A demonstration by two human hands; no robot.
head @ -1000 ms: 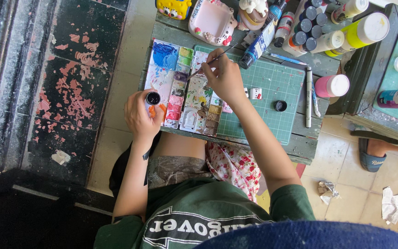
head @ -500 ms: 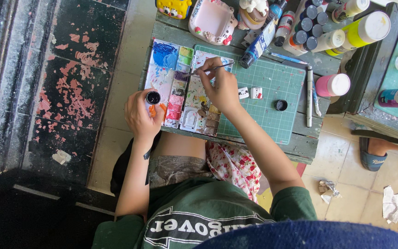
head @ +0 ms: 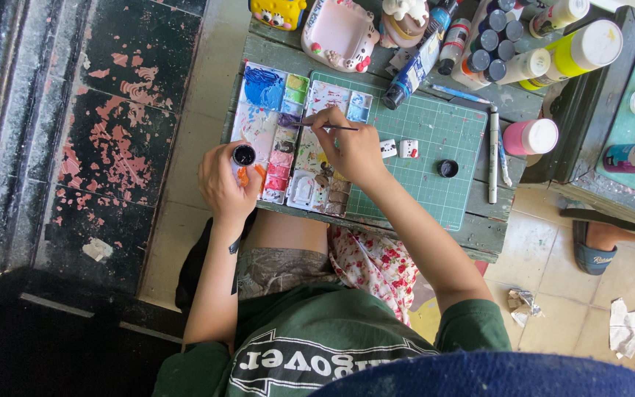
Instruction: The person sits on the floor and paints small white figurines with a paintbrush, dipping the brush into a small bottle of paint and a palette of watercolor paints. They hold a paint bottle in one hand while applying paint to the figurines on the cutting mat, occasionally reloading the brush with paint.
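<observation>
from here my right hand (head: 350, 151) hides the brush (head: 336, 128) handle; the yellow toy (head: 279, 12) is cut off at the top edge.

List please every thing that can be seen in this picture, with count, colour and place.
paint palette: one, white with many colours, table left
cutting mat: one, green, table centre
small paint pot: one, dark, in left hand
thin brush: one, dark, in right hand
black cap: one, on mat
paint bottles: several, mixed colours, table top right
pink jar: one, beside mat
left hand: holds pot
right hand: holds brush over palette
</observation>
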